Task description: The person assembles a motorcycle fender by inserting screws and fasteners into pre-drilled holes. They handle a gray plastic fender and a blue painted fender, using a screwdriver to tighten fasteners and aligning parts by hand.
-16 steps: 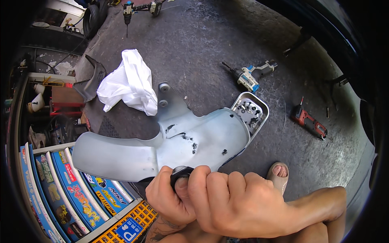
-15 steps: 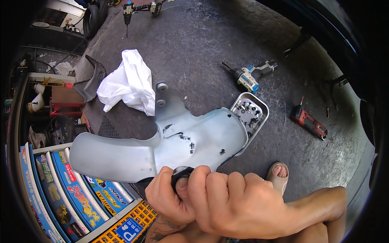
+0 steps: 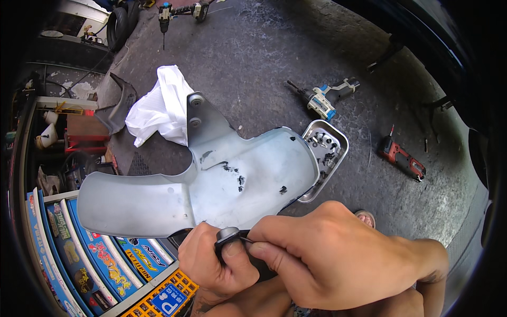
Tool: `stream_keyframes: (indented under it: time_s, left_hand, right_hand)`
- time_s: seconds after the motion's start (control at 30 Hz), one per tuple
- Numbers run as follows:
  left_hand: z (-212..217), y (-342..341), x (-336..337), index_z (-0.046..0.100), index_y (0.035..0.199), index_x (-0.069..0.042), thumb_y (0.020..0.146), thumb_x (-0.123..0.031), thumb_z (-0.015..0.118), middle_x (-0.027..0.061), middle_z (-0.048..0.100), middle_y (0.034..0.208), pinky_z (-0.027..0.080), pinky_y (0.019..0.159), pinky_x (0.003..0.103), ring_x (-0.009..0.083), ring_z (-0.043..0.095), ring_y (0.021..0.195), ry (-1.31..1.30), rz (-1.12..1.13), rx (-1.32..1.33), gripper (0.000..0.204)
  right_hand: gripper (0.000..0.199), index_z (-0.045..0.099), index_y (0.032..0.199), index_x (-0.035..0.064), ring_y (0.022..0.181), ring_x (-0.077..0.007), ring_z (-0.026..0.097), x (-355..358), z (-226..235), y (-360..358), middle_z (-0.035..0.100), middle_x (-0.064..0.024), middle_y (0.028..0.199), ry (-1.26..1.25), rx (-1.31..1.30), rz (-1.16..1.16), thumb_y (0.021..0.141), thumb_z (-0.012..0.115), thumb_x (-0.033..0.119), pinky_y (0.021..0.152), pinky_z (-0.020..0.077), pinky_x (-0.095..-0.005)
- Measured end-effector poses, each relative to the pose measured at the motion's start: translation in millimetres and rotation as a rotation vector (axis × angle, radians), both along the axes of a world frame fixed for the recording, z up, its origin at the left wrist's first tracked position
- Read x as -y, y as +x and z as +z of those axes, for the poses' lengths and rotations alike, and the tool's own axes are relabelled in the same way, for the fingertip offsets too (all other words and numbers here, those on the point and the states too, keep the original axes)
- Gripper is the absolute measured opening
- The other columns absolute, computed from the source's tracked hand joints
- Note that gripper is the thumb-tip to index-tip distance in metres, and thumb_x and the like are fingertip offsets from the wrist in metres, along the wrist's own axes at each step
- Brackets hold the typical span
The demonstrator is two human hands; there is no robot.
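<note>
Left hand [image 3: 217, 260], as I see it from my distant seat, is curled almost fully closed, with the small black round-headed piece [image 3: 228, 234] held between its thumb and bent forefinger. Just beyond it, the grey curved panel [image 3: 211, 193] spans the middle of the view, its near edge close to the fist (whether the fist also grips this edge, I cannot tell). For good work, I would let this hand be the steady one, its thumb firm against the black piece. Next to it, the right hand [image 3: 327, 259] has thumb and forefinger closed in a pinch on a thin dark end [image 3: 246, 240], which perhaps belongs to the same piece. Any pull or turn here should be gentle, I think, because a thin end can slip. Farther right, the metal tray [image 3: 338, 165] with small fasteners [image 3: 323, 149] is partly hidden by the panel's end, so I would not let the panel swing that way. The red power tool [image 3: 402, 161] lies well apart.
</note>
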State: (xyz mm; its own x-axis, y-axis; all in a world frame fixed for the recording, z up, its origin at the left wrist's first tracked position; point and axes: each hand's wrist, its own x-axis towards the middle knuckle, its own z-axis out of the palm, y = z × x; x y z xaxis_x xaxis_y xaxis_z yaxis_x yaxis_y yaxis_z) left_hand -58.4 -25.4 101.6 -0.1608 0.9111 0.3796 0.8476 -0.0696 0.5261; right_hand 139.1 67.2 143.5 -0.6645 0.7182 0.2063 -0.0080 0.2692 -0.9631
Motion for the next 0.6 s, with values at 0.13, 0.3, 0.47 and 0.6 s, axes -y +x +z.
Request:
stream_keyframes:
  time_s: [0.13, 0.3, 0.47, 0.6]
  left_hand:
    - [-1.7, 3.4, -2.6, 0.053, 0.075, -0.002, 0.093, -0.016, 0.063, 0.0111, 0.049, 0.062, 0.040, 0.046, 0.041, 0.0313, 0.050, 0.048, -0.015, -0.027, -0.003, 0.026]
    - [1.6, 9.2, -8.6, 0.053, 0.072, -0.003, 0.100, -0.028, 0.063, 0.0088, 0.049, 0.055, 0.039, 0.044, 0.041, 0.0287, 0.052, 0.045, -0.096, 0.054, 0.099, 0.039]
    - [11.1, 10.9, -8.0, 0.056, 0.084, 0.003, 0.106, -0.020, 0.058, 0.0186, 0.050, 0.067, 0.042, 0.051, 0.046, 0.0403, 0.052, 0.055, -0.119, -0.022, 0.134, 0.032]
    - [8.9, 3.7, -7.6, 0.054, 0.073, -0.002, 0.101, -0.031, 0.063, 0.0091, 0.052, 0.058, 0.041, 0.045, 0.040, 0.0284, 0.053, 0.047, -0.092, 0.007, 0.071, 0.041]
  right_hand:
    - [0.007, 0.064, 0.095, 0.0043, 0.058, -0.0274, 0.063, 17.5, -2.7, -8.6, 0.060, -0.0090, 0.071, 0.296, 0.394, -0.082, 0.097, 0.062, 0.010, 0.050, 0.0472, -0.0384]
    - [0.025, 0.070, 0.090, 0.0018, 0.049, -0.0065, 0.040, 30.8, -32.0, -27.3, 0.041, 0.0037, 0.065, 1.210, 0.642, -0.494, 0.100, 0.065, 0.025, 0.043, 0.0274, -0.0217]
    - [0.034, 0.071, 0.082, 0.0028, 0.048, -0.0065, 0.039, 34.7, -32.3, -39.0, 0.037, 0.0035, 0.062, 1.177, 0.617, -0.656, 0.101, 0.066, 0.031, 0.043, 0.0250, -0.0216]
    - [0.028, 0.072, 0.083, 0.0035, 0.048, -0.0070, 0.040, 33.5, -15.5, -25.4, 0.037, 0.0042, 0.063, 0.557, 0.385, -0.339, 0.101, 0.065, 0.025, 0.043, 0.0248, -0.0215]
